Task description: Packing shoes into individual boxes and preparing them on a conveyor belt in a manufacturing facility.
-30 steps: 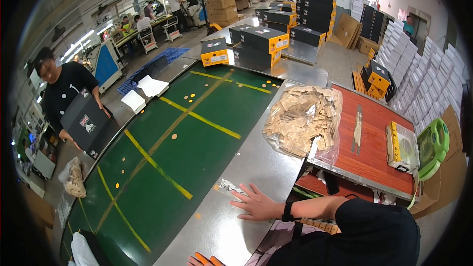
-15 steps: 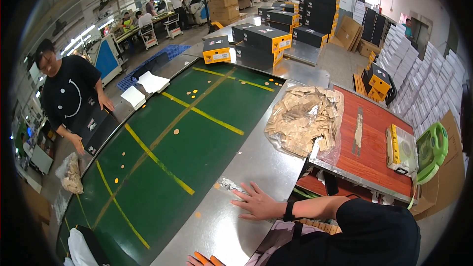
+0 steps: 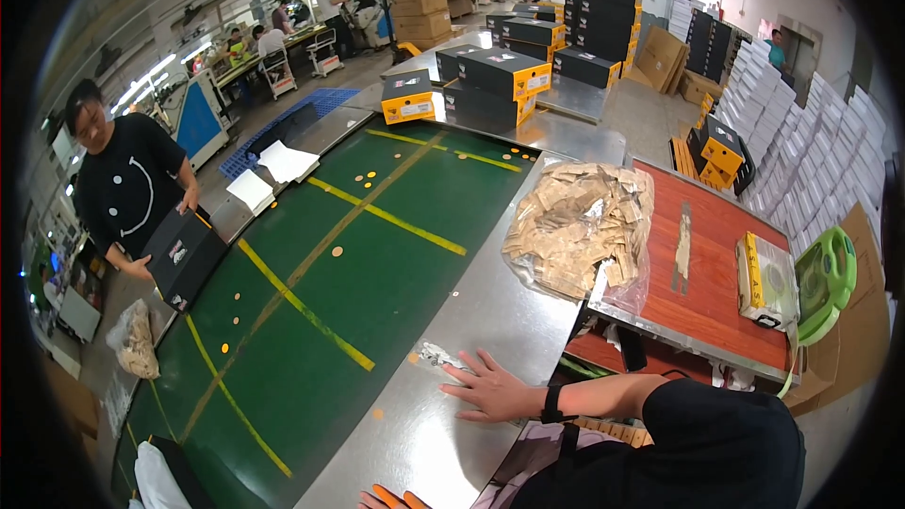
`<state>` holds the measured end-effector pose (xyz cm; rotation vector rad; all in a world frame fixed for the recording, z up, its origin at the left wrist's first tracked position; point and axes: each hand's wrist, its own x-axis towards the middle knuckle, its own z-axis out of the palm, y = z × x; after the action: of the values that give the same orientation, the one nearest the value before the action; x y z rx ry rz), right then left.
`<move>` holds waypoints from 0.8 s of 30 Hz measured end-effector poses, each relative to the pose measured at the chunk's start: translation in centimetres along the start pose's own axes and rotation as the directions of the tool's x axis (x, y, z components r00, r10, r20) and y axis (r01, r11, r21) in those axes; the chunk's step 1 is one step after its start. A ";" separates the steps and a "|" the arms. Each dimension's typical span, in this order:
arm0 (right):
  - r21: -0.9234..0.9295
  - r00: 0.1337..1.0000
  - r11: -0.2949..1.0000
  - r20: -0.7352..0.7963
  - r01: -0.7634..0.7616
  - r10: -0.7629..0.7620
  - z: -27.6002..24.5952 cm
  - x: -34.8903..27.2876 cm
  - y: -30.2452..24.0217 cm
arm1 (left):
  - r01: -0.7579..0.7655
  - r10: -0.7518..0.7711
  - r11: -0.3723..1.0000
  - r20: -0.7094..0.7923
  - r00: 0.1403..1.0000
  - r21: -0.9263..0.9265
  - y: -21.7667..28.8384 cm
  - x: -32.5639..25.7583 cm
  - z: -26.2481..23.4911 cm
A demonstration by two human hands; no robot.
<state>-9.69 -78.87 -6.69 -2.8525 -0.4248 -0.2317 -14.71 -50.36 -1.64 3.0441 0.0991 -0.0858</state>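
Observation:
My right hand (image 3: 490,388) lies flat on the metal border (image 3: 419,443) of the green-topped table, fingers spread, holding nothing. Its fingertips are beside a worn whitish patch (image 3: 438,355) on the metal. Only part of my left hand (image 3: 391,500) shows at the lower edge, with orange covers on some fingers. Those fingers are stretched out on the metal, and nothing shows in them. Across the table, a co-worker (image 3: 123,184) holds a black shoebox (image 3: 184,259), tilted at the table's far edge. Several small round stickers (image 3: 337,252) dot the green surface (image 3: 311,396).
A clear bag of brown paper pieces (image 3: 580,226) sits right of my right hand. Beside it stands a red wood-look table (image 3: 660,236) with a green plastic object (image 3: 825,283). Black-and-orange shoeboxes (image 3: 490,75) are stacked beyond. White papers (image 3: 287,162) lie along the far edge.
The co-worker has raised the black shoebox and turned it, so more of it shows above the table edge. My hands stay in place. The view has shifted slightly.

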 end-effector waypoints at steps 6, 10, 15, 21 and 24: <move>-0.010 0.999 0.999 0.006 -0.041 0.041 -0.5 -0.3 0.2 | -0.047 0.048 0.999 -0.036 0.998 0.010 0.5 0.1 0.0; 0.033 0.998 0.998 -0.032 -0.045 0.046 0.4 -0.3 0.5 | -0.053 0.055 0.998 -0.029 0.998 0.044 1.1 -0.5 -0.6; 0.064 0.984 0.998 -0.180 -0.010 0.022 1.2 -0.7 0.5 | -0.056 0.060 0.997 -0.074 0.995 0.060 1.1 -1.2 -0.4; 0.112 0.973 0.994 -0.230 -0.009 0.035 1.9 -1.2 0.6 | -0.096 0.105 0.992 -0.101 0.989 0.085 1.3 -1.4 -0.3; 0.145 0.963 0.989 -0.269 0.028 0.013 2.4 -1.1 0.6 | -0.097 0.112 0.988 -0.127 0.986 0.117 0.9 -1.4 0.2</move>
<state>-10.29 -79.13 -9.31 -2.6244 -0.3794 -0.5572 -16.04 -51.40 -1.70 3.1566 -0.0587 0.1246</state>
